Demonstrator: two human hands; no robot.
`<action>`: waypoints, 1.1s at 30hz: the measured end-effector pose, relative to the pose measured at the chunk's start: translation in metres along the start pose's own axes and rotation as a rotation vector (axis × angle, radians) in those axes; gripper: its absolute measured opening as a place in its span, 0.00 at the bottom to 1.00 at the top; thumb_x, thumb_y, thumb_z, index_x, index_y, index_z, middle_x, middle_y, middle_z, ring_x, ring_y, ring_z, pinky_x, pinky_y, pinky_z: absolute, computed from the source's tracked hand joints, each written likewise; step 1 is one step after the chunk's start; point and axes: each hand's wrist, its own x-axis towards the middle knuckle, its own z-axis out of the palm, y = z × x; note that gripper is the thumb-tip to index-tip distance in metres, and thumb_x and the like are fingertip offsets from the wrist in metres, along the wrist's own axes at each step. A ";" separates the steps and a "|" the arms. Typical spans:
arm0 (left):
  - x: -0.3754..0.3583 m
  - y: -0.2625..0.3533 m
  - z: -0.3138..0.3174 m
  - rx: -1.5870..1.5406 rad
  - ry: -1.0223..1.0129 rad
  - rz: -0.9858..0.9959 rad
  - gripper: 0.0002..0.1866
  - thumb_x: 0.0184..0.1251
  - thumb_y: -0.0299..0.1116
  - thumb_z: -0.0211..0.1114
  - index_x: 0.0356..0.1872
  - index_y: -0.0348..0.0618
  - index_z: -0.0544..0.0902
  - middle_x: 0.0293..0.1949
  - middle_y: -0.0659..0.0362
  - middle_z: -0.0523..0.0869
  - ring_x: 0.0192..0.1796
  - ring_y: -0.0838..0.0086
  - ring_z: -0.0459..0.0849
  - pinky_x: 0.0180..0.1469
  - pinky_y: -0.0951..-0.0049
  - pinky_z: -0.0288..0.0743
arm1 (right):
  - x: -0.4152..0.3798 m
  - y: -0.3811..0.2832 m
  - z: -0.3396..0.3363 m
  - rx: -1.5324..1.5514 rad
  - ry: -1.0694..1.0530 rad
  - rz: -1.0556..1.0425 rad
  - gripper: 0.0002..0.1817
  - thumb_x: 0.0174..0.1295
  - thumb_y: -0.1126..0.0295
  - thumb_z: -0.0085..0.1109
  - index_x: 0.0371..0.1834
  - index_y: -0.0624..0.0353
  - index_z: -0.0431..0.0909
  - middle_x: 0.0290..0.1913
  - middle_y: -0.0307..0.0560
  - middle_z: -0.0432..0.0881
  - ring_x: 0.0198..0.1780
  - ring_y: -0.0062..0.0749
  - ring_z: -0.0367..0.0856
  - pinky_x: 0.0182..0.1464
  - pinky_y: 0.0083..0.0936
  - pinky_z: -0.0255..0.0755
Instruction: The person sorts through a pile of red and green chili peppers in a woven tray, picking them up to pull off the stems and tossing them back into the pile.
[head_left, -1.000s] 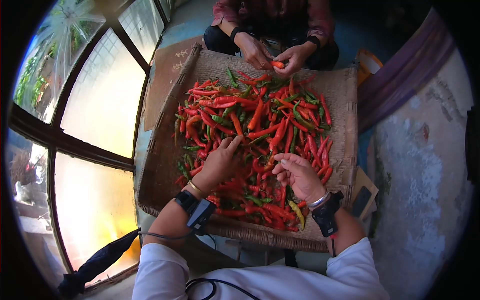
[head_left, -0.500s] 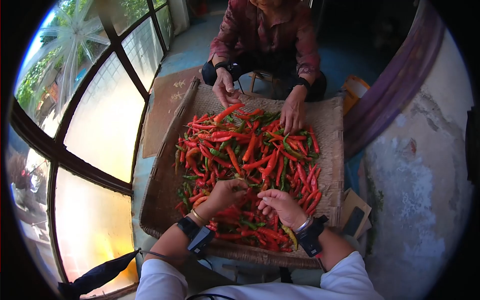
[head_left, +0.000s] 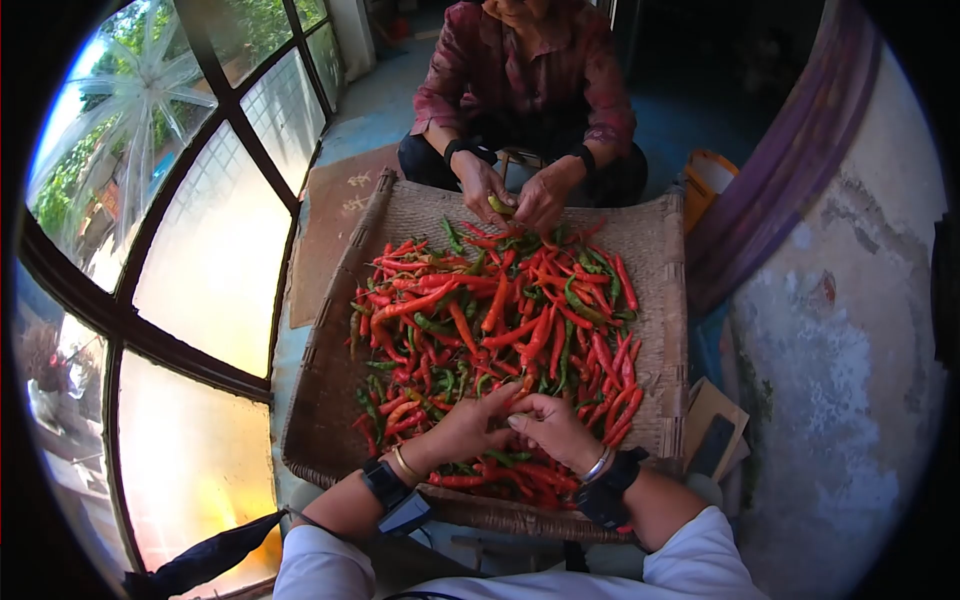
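A broad heap of chili peppers [head_left: 480,310], mostly red with some green, lies in a large woven tray [head_left: 655,300]. Over the near part of the heap my left hand [head_left: 470,428] and my right hand [head_left: 556,430] meet, fingertips touching or almost so. A reddish chili pepper [head_left: 526,385] shows at the closed fingertips of the left hand. The right thumb and fingers are pinched together beside it; what lies between them is hidden. More peppers lie beneath both wrists.
Opposite me sits a person [head_left: 525,90] in a patterned red shirt, both hands around a greenish chili pepper [head_left: 501,205] above the tray's far edge. Windows [head_left: 200,240] line the left. A worn wall [head_left: 820,400] and purple curtain [head_left: 790,190] stand on the right.
My hands have come together from slightly apart, the left moving right and a little down. The other person's hands have lifted from the heap and drawn back together with a greenish pepper.
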 end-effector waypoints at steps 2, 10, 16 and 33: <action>0.000 0.009 -0.002 0.006 -0.020 -0.045 0.36 0.51 0.29 0.66 0.63 0.42 0.59 0.36 0.49 0.81 0.35 0.71 0.82 0.39 0.74 0.75 | -0.001 -0.002 0.000 -0.019 0.034 0.012 0.09 0.60 0.70 0.52 0.41 0.62 0.73 0.24 0.36 0.75 0.22 0.13 0.71 0.24 0.10 0.66; 0.002 0.008 -0.007 -0.140 -0.011 -0.256 0.15 0.54 0.24 0.64 0.45 0.38 0.76 0.28 0.64 0.80 0.30 0.85 0.77 0.33 0.81 0.73 | 0.003 -0.016 -0.022 0.426 0.156 0.023 0.06 0.59 0.70 0.53 0.37 0.59 0.73 0.24 0.39 0.77 0.21 0.17 0.73 0.24 0.13 0.68; 0.000 -0.008 -0.006 -0.159 0.001 -0.193 0.13 0.56 0.23 0.61 0.44 0.38 0.76 0.31 0.63 0.82 0.34 0.85 0.78 0.36 0.81 0.74 | 0.005 -0.031 -0.049 0.694 0.223 -0.294 0.09 0.60 0.70 0.51 0.43 0.57 0.72 0.32 0.44 0.78 0.29 0.24 0.76 0.31 0.22 0.71; -0.008 -0.010 -0.001 0.688 -0.369 -0.067 0.17 0.48 0.40 0.65 0.38 0.45 0.78 0.32 0.54 0.79 0.34 0.61 0.81 0.33 0.64 0.75 | -0.001 -0.006 -0.003 -0.126 -0.132 0.111 0.14 0.61 0.70 0.51 0.47 0.66 0.71 0.33 0.37 0.76 0.32 0.16 0.73 0.35 0.14 0.70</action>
